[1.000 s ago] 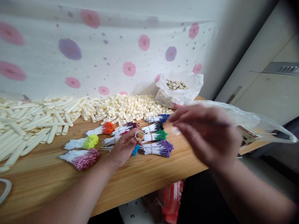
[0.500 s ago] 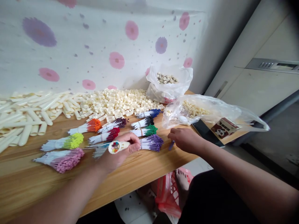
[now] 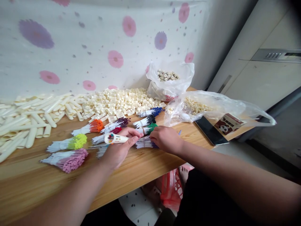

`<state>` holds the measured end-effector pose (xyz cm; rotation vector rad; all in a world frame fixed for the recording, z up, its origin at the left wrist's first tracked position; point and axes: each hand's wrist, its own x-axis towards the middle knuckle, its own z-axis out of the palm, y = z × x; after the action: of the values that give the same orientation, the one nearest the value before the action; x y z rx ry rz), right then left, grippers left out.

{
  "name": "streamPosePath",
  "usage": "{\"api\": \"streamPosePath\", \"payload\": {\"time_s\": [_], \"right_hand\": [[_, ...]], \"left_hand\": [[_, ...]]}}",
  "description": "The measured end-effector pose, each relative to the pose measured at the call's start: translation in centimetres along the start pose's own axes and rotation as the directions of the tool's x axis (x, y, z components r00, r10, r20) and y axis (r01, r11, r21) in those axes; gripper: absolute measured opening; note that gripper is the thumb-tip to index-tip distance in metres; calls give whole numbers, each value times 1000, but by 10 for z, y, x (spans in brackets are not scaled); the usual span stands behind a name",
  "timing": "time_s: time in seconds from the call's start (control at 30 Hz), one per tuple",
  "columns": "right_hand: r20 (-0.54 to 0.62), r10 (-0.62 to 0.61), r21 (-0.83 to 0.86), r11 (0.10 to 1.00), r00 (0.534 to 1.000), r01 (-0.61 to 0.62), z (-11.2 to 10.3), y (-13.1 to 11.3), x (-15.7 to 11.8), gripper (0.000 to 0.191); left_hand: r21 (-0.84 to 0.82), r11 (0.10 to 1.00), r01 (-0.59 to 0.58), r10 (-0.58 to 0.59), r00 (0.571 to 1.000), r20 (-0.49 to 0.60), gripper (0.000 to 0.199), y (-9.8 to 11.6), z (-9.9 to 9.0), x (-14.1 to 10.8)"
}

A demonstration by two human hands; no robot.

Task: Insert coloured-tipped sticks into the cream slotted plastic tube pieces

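My left hand (image 3: 122,146) is closed around a cream pen barrel (image 3: 115,138), its wide end toward the left with several coloured tips showing inside. At the barrel's other end is my right hand (image 3: 164,138), its fingers pinched; whatever they hold is hidden. Beneath and around the hands lie bundles of thin pen refills with white stems: purple (image 3: 146,142), green (image 3: 149,129), black (image 3: 147,121), blue (image 3: 150,112) and red (image 3: 101,138). A small bluish-purple piece (image 3: 180,132) shows just behind my right wrist.
Orange (image 3: 90,126), yellow (image 3: 70,142) and pink (image 3: 68,159) refill bundles lie left. Behind are heaps of cream tubes (image 3: 35,117) and slotted cream parts (image 3: 119,102). Two plastic bags of parts (image 3: 170,89) (image 3: 218,103), a phone (image 3: 210,130) and a small box (image 3: 228,123) are right.
My right hand has moved left from beside the bags to the pen barrel's end, over the purple bundle. My left hand still holds the barrel, and the view has shifted slightly.
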<state>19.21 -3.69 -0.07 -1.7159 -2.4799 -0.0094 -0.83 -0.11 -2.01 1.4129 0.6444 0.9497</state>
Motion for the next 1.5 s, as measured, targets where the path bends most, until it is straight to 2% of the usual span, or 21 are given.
{"api": "streamPosePath", "payload": {"time_s": [0.13, 0.3, 0.47, 0.57, 0.7, 0.8, 0.9, 0.97, 1.03, 1.13, 1.2, 1.23, 1.27, 1.33, 1.4, 1.43, 1.5], "right_hand": [[60, -21, -51, 998, 998, 24, -6, -9, 4, 20], [45, -18, -118, 993, 999, 23, -4, -17, 8, 20], [40, -55, -177, 982, 998, 61, -7, -18, 5, 20], [73, -36, -252, 966, 997, 53, -18, -10, -3, 22], [105, 120, -284, 955, 987, -86, -38, 19, -22, 18], [64, 128, -181, 977, 990, -114, -51, 39, -37, 16], [-9, -29, 17, 999, 1000, 29, -59, 37, -45, 18], [-48, -142, 105, 984, 989, 146, -60, 24, -43, 19], [-62, -209, 150, 965, 976, 217, -59, 10, -38, 20], [-106, -224, 256, 935, 969, 244, -52, -5, -26, 19], [-167, -145, 419, 885, 975, 203, -44, -8, -18, 12], [-184, -88, 534, 827, 979, 175, -39, -7, -14, 10], [-182, -32, 657, 740, 983, 145, -35, -7, -11, 11], [-126, 52, 856, 511, 991, 82, -29, -4, -5, 17], [-52, 89, 940, 340, 995, 18, -26, -4, -1, 17], [-29, 106, 951, 308, 994, -5, -24, -5, 1, 17], [-23, 143, 951, 307, 989, -22, -23, -9, 5, 17]], "left_hand": [[46, 998, 36, -40, 996, 79, 13, -2, 1, -1], [33, 999, 35, -40, 990, 134, 16, -7, 2, -2], [269, 963, -3, -50, 980, 190, 17, -3, 1, -1], [384, 923, -14, -82, 969, 232, 17, 4, 1, -2], [441, 897, -5, -109, 966, 234, 18, 9, 2, -1], [454, 889, -61, -17, 986, 166, 20, 9, 2, 0], [466, 881, -77, 57, 997, 57, 24, 8, 3, 0], [446, 894, -33, -2, 997, 79, 23, 8, 7, -2], [400, 916, 19, -90, 983, 159, 25, 8, 11, -4], [345, 936, 63, -134, 973, 186, 21, 11, 15, -6], [321, 945, 68, -120, 982, 144, 22, 13, 14, -6], [300, 952, 67, -108, 986, 124, 22, 14, 12, -5], [273, 960, 64, -96, 989, 109, 22, 14, 10, -4], [211, 976, 54, -73, 994, 86, 23, 12, 5, -3], [163, 986, 47, -59, 996, 66, 22, 10, 1, -2], [148, 988, 46, -55, 997, 58, 21, 9, -1, -2], [137, 990, 37, -46, 997, 59, 20, 7, -2, -2]]}}
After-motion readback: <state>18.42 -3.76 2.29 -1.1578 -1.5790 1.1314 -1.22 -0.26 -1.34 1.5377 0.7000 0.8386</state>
